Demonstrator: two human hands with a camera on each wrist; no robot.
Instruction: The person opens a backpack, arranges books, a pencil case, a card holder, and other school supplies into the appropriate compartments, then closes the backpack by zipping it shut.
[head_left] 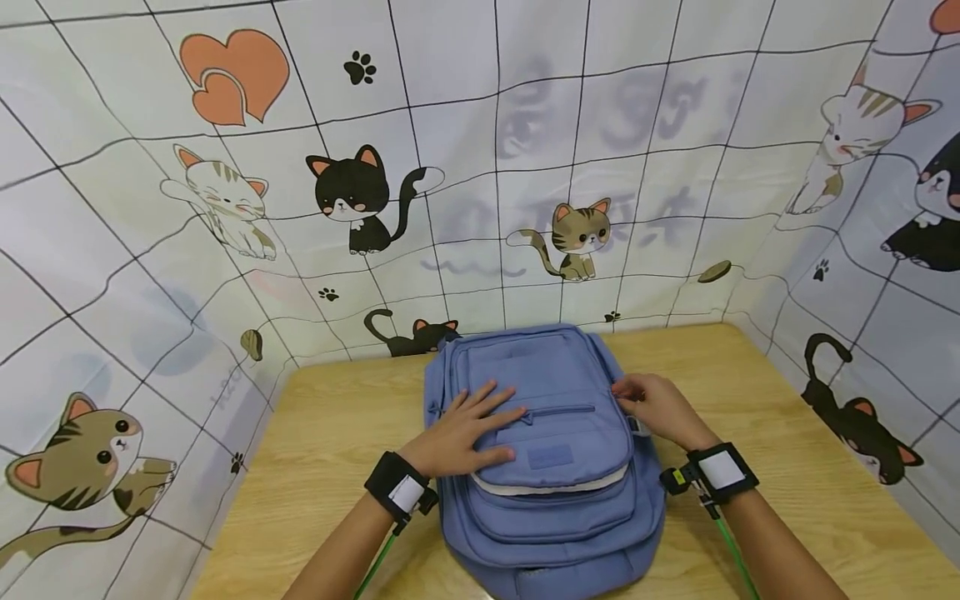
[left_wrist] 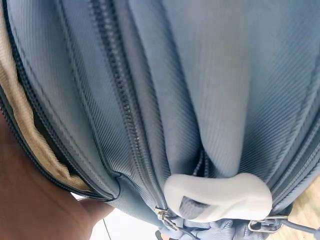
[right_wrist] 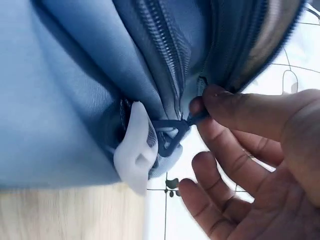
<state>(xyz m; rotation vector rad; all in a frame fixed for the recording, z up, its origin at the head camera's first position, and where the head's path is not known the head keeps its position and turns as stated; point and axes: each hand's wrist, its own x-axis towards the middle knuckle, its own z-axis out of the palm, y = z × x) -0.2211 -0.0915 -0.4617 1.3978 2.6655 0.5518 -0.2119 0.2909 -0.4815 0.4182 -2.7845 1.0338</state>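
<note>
A blue backpack lies front side up on the wooden table. My left hand rests on its front panel with fingers spread, left of a short zipper. At the panel's right edge, my right hand pinches a zipper pull. The right wrist view shows thumb and forefinger on this dark blue zipper pull, which has a triangular end; the other fingers of that hand are loosely bent. Along the panel's lower edge the front pocket gapes, showing cream lining.
White buckle pieces show on the bag's sides, one in the left wrist view and another in the right wrist view. Wooden tabletop extends around the bag. A cat-printed sheet encloses the back and sides.
</note>
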